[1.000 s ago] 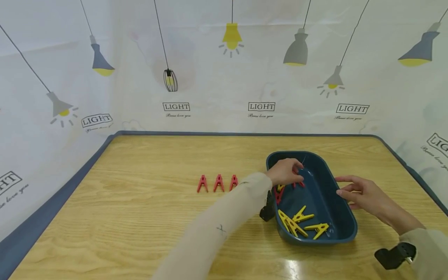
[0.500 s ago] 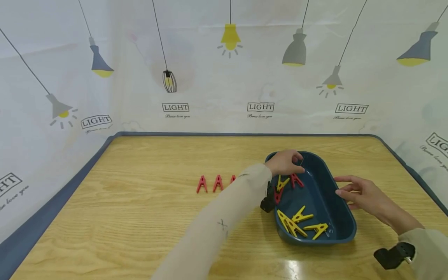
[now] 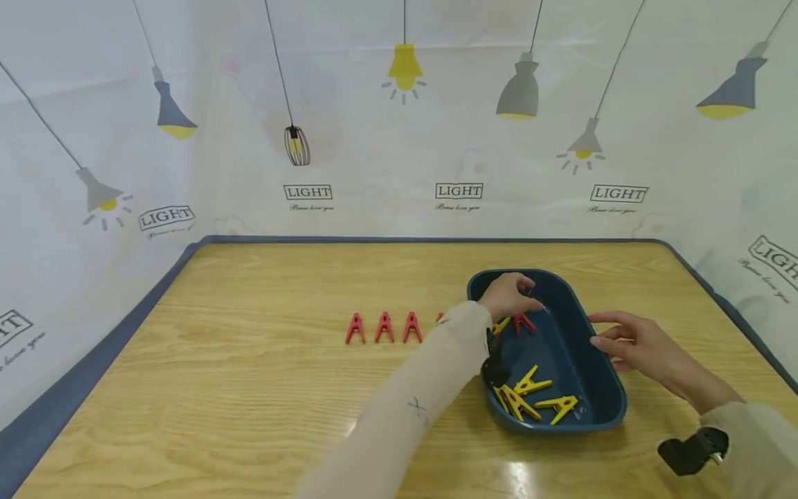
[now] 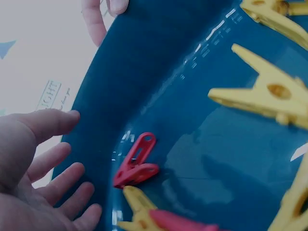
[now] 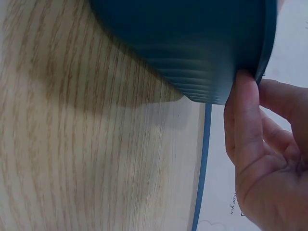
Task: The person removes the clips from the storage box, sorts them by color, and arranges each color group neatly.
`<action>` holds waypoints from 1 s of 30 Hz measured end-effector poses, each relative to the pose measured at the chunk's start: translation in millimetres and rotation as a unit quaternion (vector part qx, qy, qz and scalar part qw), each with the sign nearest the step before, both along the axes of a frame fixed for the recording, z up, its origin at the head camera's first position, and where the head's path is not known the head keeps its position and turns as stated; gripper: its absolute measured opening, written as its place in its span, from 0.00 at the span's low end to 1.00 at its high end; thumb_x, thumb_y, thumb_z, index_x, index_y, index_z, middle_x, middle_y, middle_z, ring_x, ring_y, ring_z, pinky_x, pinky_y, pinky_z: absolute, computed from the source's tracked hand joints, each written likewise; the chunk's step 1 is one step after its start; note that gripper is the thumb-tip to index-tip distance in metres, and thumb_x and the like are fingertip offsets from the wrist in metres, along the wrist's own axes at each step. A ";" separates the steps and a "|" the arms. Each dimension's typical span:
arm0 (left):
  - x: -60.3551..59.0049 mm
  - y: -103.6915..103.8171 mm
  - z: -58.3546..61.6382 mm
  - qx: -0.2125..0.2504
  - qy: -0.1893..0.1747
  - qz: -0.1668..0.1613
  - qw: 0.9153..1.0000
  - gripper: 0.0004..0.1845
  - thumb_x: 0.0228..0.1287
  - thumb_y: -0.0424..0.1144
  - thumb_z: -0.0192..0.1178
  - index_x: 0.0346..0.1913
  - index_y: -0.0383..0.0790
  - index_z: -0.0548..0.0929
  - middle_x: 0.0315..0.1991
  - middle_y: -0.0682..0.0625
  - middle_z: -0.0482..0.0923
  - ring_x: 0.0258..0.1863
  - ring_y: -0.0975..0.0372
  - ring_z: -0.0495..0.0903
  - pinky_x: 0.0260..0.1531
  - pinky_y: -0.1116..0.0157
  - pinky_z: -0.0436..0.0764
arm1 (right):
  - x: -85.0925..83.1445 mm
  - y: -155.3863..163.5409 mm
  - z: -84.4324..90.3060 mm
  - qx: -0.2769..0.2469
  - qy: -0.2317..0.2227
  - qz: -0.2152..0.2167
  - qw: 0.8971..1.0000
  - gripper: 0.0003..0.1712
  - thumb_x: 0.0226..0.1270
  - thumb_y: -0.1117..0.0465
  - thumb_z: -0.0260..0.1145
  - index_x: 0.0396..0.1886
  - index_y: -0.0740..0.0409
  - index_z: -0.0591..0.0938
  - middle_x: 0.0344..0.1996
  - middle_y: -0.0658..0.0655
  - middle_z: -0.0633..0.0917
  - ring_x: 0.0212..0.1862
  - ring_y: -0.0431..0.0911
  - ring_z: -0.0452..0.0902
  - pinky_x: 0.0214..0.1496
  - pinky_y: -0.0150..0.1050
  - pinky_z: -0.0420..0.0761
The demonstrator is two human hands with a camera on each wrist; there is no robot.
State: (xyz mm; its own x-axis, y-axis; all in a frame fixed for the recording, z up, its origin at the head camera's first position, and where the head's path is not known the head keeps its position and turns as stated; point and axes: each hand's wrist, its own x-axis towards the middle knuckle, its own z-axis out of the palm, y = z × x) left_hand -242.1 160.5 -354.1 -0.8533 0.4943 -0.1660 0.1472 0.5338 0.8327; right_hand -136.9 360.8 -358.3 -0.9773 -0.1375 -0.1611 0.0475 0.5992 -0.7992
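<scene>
Pegs first: three red pegs (image 3: 383, 327) stand in a row on the tabletop (image 3: 249, 388), well to the left of the blue tray (image 3: 601, 416). Your left hand (image 3: 506, 296) reaches over the tray's left rim, fingers loose and holding nothing, hovering just above a red peg (image 4: 135, 161) on the tray floor. Yellow pegs (image 3: 530, 398) lie at the tray's near end (one more sits beside that red peg). Your right hand (image 3: 645, 343) rests against the tray's right rim, fingers fairly straight, fingertips touching the wall.
</scene>
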 end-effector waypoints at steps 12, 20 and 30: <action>0.0 6.8 -19.3 -0.039 0.004 0.039 0.998 0.29 0.43 0.30 0.69 0.53 0.41 0.75 0.48 0.50 0.75 0.28 0.60 0.78 0.30 0.69 0.76 | -1.1 -2.9 2.2 -0.007 0.011 0.001 1.000 0.32 0.65 0.55 0.55 0.62 0.69 0.58 0.42 0.67 0.76 0.40 0.51 0.77 0.36 0.46 0.78; -1.6 9.6 -23.3 -0.026 -0.029 0.041 0.998 0.28 0.43 0.26 0.67 0.53 0.41 0.76 0.49 0.50 0.74 0.24 0.63 0.73 0.26 0.68 0.75 | -0.5 -0.1 1.4 -0.020 0.007 0.000 1.000 0.33 0.65 0.55 0.55 0.63 0.69 0.58 0.41 0.66 0.76 0.39 0.48 0.77 0.36 0.45 0.79; -1.7 8.8 -22.5 -0.031 -0.016 0.015 0.999 0.24 0.44 0.24 0.64 0.50 0.37 0.78 0.44 0.47 0.78 0.26 0.63 0.76 0.25 0.70 0.75 | 1.4 3.4 0.0 -0.030 0.002 -0.001 1.000 0.33 0.65 0.55 0.55 0.63 0.69 0.58 0.40 0.65 0.76 0.37 0.44 0.77 0.35 0.43 0.79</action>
